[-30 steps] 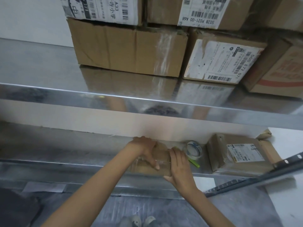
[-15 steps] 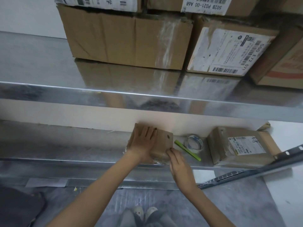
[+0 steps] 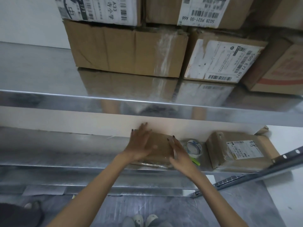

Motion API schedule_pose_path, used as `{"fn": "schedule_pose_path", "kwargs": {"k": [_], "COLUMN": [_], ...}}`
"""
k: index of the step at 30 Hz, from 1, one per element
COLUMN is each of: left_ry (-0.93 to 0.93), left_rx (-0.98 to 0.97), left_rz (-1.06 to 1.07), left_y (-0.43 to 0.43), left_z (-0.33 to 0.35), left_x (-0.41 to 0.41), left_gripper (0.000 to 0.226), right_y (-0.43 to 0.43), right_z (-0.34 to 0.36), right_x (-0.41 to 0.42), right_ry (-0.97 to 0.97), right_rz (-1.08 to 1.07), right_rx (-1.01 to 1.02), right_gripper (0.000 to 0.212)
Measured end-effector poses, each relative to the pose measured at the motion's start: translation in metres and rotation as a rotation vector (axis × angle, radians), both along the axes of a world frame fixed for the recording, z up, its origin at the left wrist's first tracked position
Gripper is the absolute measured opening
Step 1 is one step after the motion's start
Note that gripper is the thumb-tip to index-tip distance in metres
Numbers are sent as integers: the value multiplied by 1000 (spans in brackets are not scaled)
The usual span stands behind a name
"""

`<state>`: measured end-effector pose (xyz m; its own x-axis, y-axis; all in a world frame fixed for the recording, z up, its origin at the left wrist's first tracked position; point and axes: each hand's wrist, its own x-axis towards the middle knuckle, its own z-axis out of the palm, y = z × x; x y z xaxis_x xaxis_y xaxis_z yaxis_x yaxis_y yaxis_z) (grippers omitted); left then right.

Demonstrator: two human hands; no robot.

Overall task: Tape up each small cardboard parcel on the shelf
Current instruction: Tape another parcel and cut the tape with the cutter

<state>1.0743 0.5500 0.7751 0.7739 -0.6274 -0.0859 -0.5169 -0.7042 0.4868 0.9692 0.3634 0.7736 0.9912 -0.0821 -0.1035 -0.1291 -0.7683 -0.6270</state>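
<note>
On shelf, parcel beneath left fingers

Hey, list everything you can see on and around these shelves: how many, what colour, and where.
small parcel: one, brown, lower shelf, under the hands
tape roll: one, white, lower shelf, right of the small parcel
green tool: one, thin, bright green, by the tape roll, partly hidden
labelled parcel: one, brown with a white label, lower shelf, far right
large boxes: at least five, brown, stacked on the upper shelf
shelves: two, shiny metal, one above the other
shoes: two, pale grey, on the floor
left hand: flat on the small parcel
right hand: fingers straight, against its right side
</note>
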Motion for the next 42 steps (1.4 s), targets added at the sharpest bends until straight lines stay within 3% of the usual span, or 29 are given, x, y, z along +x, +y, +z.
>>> {"fn": "schedule_pose_path", "kwargs": {"k": [2, 4, 7, 10, 19, 29, 42], "left_ry": [-34, 153, 469, 479, 444, 395, 155], "left_rx": [-272, -327, -345, -539, -749, -786, -823], "left_rz": [385, 630, 677, 712, 599, 494, 273], "left_y": [15, 26, 29, 30, 32, -10, -103], "left_z": [-6, -9, -8, 6, 58, 111, 216], "left_x": [-1, -7, -20, -31, -51, -138, -258], "left_gripper": [46, 38, 39, 29, 18, 32, 42], "right_y": [-2, 0, 11, 19, 9, -29, -118], "right_z": [-3, -4, 2, 13, 64, 115, 221], "right_x": [-8, -14, -18, -19, -43, -132, -259], "right_ry": [-3, 83, 93, -31, -266, -396, -522], "right_rz": [-222, -362, -413, -487, -618, -589, -620], "right_rx": [161, 262, 437, 491, 643, 712, 544], "right_gripper": [54, 47, 38, 36, 35, 37, 44]}}
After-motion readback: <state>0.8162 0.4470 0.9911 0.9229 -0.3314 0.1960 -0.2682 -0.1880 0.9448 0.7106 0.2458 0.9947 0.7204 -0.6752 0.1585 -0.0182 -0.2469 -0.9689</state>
